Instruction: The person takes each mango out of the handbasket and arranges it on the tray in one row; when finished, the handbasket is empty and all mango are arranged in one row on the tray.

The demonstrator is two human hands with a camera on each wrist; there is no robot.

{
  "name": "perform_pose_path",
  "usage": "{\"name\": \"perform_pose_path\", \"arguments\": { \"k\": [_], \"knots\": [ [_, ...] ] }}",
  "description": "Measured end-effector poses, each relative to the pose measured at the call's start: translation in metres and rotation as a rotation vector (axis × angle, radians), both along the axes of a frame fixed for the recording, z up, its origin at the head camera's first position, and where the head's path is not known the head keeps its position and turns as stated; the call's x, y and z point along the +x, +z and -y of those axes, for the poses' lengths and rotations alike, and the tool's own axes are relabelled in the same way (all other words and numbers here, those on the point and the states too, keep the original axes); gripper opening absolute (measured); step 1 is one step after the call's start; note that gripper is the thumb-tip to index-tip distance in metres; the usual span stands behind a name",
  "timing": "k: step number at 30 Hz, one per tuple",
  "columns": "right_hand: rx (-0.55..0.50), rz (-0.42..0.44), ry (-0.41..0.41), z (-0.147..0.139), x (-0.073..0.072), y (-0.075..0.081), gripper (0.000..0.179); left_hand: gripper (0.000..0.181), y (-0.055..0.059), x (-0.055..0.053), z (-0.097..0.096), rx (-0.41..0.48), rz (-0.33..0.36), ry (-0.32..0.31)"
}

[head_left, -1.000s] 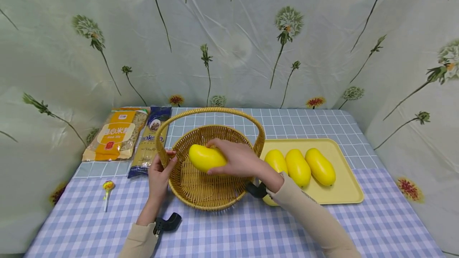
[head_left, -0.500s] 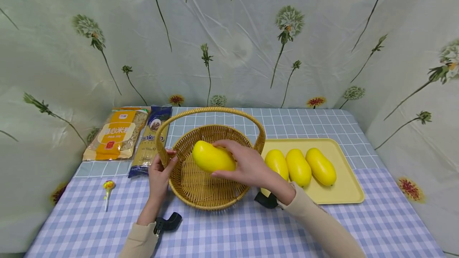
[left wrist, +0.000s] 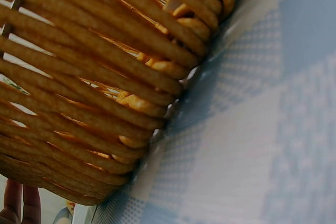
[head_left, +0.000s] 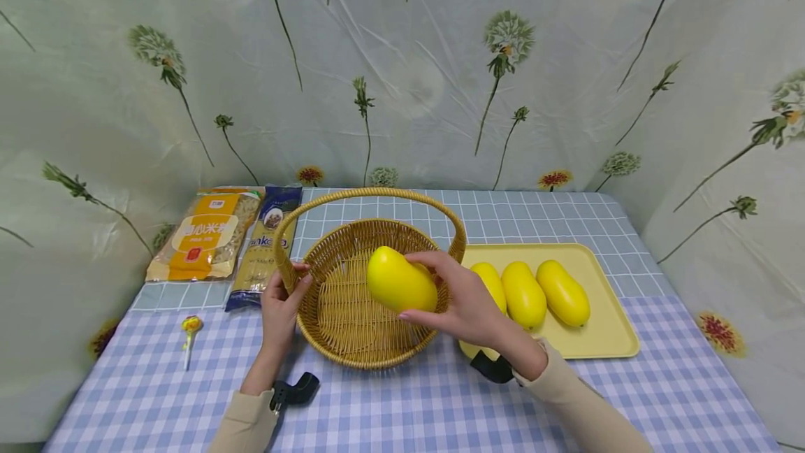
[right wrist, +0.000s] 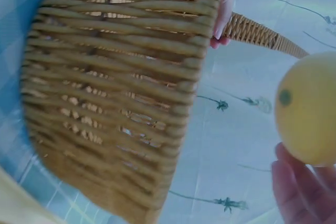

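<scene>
A yellow mango [head_left: 399,279] is gripped in my right hand [head_left: 468,299], fingers over the top and thumb below, held above the right side of the wicker basket [head_left: 352,344]. The right wrist view shows the mango's stem end [right wrist: 310,114] beyond the basket's rim, apart from it. With my left hand [head_left: 279,313] I hold the basket's left side where the tall arched handle [head_left: 377,193] meets the rim. In the left wrist view the woven wall [left wrist: 89,77] fills much of the picture, with two fingertips [left wrist: 30,203] at the lower left.
A pale yellow tray [head_left: 604,341] to the right of the basket carries three more mangoes [head_left: 524,296]. Left of the basket lie an orange-and-clear food bag [head_left: 201,236] and a blue-and-gold packet [head_left: 260,257]. A lollipop [head_left: 190,331] lies on the checked tablecloth [head_left: 377,411].
My right hand has carried the mango from over the basket's middle to the right, towards the tray side. My left hand and the basket have stayed in place.
</scene>
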State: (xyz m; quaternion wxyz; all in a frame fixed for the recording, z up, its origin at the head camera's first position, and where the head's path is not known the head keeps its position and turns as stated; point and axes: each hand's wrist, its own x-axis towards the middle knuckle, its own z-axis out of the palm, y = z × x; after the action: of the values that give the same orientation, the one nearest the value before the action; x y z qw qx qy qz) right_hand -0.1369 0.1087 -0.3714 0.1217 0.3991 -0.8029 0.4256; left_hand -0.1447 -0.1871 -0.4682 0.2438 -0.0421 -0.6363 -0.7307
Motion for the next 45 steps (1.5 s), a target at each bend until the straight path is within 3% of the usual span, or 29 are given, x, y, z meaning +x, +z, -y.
{"name": "perform_pose_path", "arguments": {
  "k": [8,14,17,26,35,41,45],
  "knots": [
    [-0.158,-0.171,0.018,-0.019,0.002,-0.006,0.068,0.022,-0.001,-0.001,0.000,0.009,-0.009,-0.010],
    [-0.280,-0.256,-0.011,-0.025,0.017,0.018,0.067,0.023,0.000,0.000,0.000,0.019,0.006,-0.006],
    [-0.317,-0.273,-0.044,-0.032,0.018,0.017,0.069,0.023,0.000,0.000,0.000,0.018,0.012,-0.002],
    [-0.346,-0.236,-0.181,-0.065,0.005,-0.020,0.080,0.022,-0.001,0.000,0.001,0.011,0.034,0.005],
    [-0.372,-0.171,-0.289,-0.074,0.012,-0.003,0.074,0.024,-0.002,0.000,0.001,0.014,0.040,0.005],
    [-0.355,-0.107,-0.397,-0.093,0.004,-0.018,0.068,0.024,-0.002,0.000,0.001,0.020,0.036,0.003],
    [-0.344,-0.090,-0.464,-0.096,0.007,-0.012,0.071,0.024,-0.002,0.000,0.001,0.022,0.040,0.004]
  ]
}}
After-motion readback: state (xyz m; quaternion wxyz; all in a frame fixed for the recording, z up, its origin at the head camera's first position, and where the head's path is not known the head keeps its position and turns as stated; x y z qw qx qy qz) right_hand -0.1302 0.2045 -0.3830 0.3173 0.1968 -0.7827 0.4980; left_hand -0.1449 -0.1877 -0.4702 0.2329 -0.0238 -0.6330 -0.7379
